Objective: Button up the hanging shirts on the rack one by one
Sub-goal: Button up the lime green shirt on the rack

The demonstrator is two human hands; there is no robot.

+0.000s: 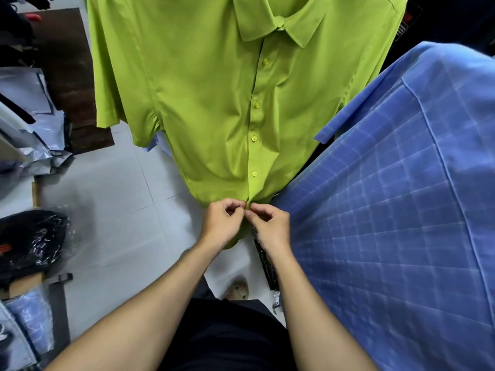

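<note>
- While the lime-green short-sleeved shirt hangs front-on at twelve o'clock, both hands meet at its lower hem, just below the placket.
- Left hand, fingers curled, pinches the fabric edge at the foot of the placket from the nine o'clock side.
- Right hand pinches the opposite edge from three o'clock; its fingertips touch those of the left, so the two are together, clamped on the same small spot of cloth.
- Four matching buttons run up the placket and look fastened, as does the one at the collar; whether a button sits between the fingertips is hidden.
- Long axis of the placket runs from twelve to six o'clock, straight towards the person, with the working point at its near end; neither hand is clearly nearer to it.
- By my reading this is the bottom fastening of this shirt, so little is left on it.
- Blue checked shirt hangs just beside the green one at three o'clock, nearer the right hand, and seems the likely next garment.
- Bagged clothing lies on the pale tiled floor at nine o'clock.
</note>
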